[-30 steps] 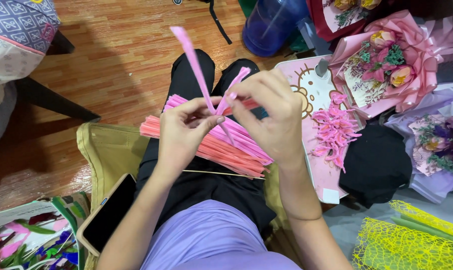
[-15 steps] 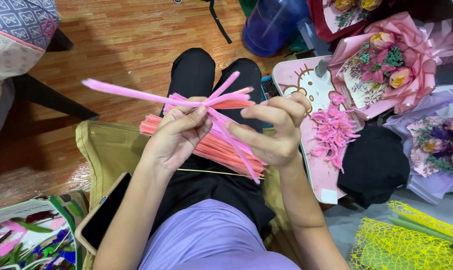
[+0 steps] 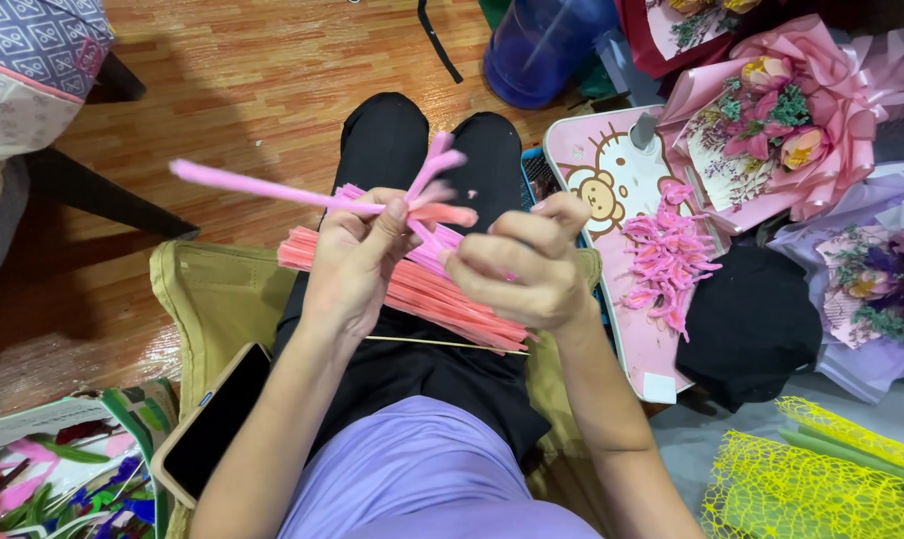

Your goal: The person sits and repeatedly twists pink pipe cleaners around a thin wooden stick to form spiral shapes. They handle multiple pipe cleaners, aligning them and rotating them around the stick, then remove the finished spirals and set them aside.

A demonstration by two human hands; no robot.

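- Sitting on a wooden floor (image 3: 242,90) of reddish-brown boards, the person has an olive cloth (image 3: 218,299) spread under the black-trousered legs.
- One bundle of salmon and pink pipe cleaners (image 3: 452,299) lies across the lap, with one thin wooden stick (image 3: 442,343) just below it.
- Left hand (image 3: 357,260): fingers pinched shut on a pink stem (image 3: 262,187), a long pipe cleaner jutting left over the floor, with a few loose pink ends fanning up above the thumb.
- Right hand (image 3: 527,265): fingers curled narrow beside the left, over the bundle; what they pinch I cannot tell.
- One phone (image 3: 218,424) with a dark screen lies on the cloth by the left forearm.
- One pink tray (image 3: 662,374) with a cartoon bear and cat outline sits to the right, carrying a heap of finished pink flowers (image 3: 672,255).
- Two bouquets stand beyond it: a pink bouquet (image 3: 781,120) in glossy wrap and ribbon, and a purple bouquet (image 3: 886,289) in lilac wrap.
- One black cloth (image 3: 751,324) lies between tray and purple bouquet, yellow mesh (image 3: 791,479) below it.
- One blue jug (image 3: 547,45) stands at the top.
- One patterned cushion (image 3: 33,70) is at the far left.
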